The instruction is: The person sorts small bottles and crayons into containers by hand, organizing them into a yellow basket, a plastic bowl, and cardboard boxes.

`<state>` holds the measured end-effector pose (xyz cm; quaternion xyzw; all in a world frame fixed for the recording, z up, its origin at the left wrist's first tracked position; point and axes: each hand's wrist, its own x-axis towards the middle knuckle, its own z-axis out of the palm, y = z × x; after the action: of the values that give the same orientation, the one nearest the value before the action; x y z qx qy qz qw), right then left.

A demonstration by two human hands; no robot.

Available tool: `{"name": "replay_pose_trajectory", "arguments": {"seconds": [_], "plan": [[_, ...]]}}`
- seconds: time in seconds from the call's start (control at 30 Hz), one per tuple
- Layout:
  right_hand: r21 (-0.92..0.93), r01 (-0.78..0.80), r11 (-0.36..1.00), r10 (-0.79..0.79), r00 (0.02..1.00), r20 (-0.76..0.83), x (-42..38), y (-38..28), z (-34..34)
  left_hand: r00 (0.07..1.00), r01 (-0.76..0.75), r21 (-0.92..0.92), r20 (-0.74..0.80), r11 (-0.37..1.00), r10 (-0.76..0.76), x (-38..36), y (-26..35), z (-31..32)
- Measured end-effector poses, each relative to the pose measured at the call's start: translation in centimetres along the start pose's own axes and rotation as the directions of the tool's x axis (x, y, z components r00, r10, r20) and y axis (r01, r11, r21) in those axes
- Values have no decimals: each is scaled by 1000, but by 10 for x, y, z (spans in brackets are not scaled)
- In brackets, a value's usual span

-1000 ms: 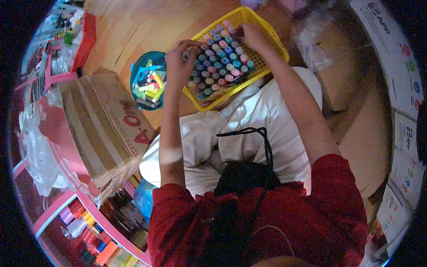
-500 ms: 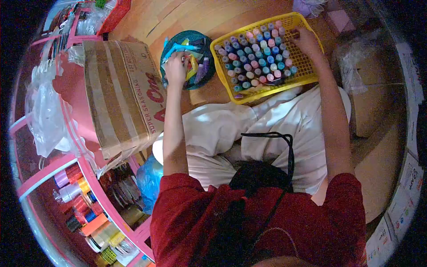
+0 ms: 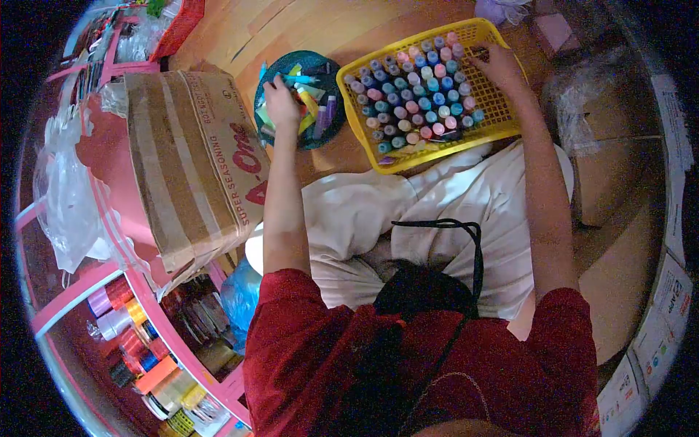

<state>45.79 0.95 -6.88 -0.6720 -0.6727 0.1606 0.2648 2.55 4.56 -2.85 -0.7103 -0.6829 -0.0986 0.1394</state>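
My left hand point(image 3: 282, 103) reaches into a round dark green basket point(image 3: 337, 130) on the floor. Its fingers are somewhat apart, with the tips among light blue pens point(image 3: 297, 78) at the basket's left side. Beside them lie a yellow item point(image 3: 309, 100) and purple tubes point(image 3: 325, 115). My right hand point(image 3: 500, 67) is over the right end of a yellow plastic basket point(image 3: 408, 162), fingers curled together near its grid floor. What those fingers hold, if anything, I cannot tell. Rows of small capped bottles point(image 3: 426, 91) in pink, blue, teal and purple fill most of that basket.
A taped cardboard box point(image 3: 186, 164) stands at the left, by a pink shelf point(image 3: 164, 320) with ribbon rolls point(image 3: 131, 339). A blue plastic bag point(image 3: 244, 298) sits by my left elbow. More cardboard point(image 3: 615, 175) is on the right. My crossed legs point(image 3: 466, 211) are before the baskets.
My left hand has shifted left and slightly back inside the green basket, uncovering more of the yellow item and the purple tubes. My right hand stays in nearly the same place.
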Motion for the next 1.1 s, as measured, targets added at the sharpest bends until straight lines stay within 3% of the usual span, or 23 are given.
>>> {"name": "replay_pose_trajectory", "arguments": {"seconds": [0.07,0.17,0.27,0.33,0.4,0.47,0.57,0.63,0.73,0.83,0.93,1.03,1.1], "plan": [[19,-7,1000,7,1000,4,0,3,2,995,37,108,91,993,-47,5,-8,7],[4,23,1000,-23,999,-30,-5,-10,-8,993,-59,84,110,995,50,5,-8,-7],[-39,-10,999,11,1000,26,-1,-6,-7,991,-127,11,33,992,127,4,-23,7],[5,-113,994,112,990,85,2,-3,-11,1000,-19,-237,-12,971,17,3,-18,-5],[40,-148,988,145,987,71,1,-4,-24,997,48,-521,-20,852,-68,-1,-11,-24],[60,-109,992,110,994,-20,-2,-16,-59,993,77,-793,6,604,-119,-8,9,-52],[149,-20,989,48,981,-186,0,-16,-77,977,191,-904,211,382,11,-12,48,-101],[332,71,941,-39,994,-102,-6,-44,-82,961,244,-940,268,237,74,-15,75,-119],[628,152,763,-279,954,109,-16,-87,-81,950,42,-942,141,332,279,-12,128,-153],[542,247,803,-372,919,133,-26,-104,-82,934,-61,-910,92,410,345,-4,176,-156],[493,256,832,-341,936,89,-24,-85,-72,907,-210,-933,-73,294,415,1,209,-131],[204,249,947,-266,962,65,-22,-71,-87,889,-186,-918,-5,350,458,-2,231,-129],[101,125,987,-135,986,95,-19,-55,-79,884,-363,-870,-210,332,417,0,230,-106]]}}
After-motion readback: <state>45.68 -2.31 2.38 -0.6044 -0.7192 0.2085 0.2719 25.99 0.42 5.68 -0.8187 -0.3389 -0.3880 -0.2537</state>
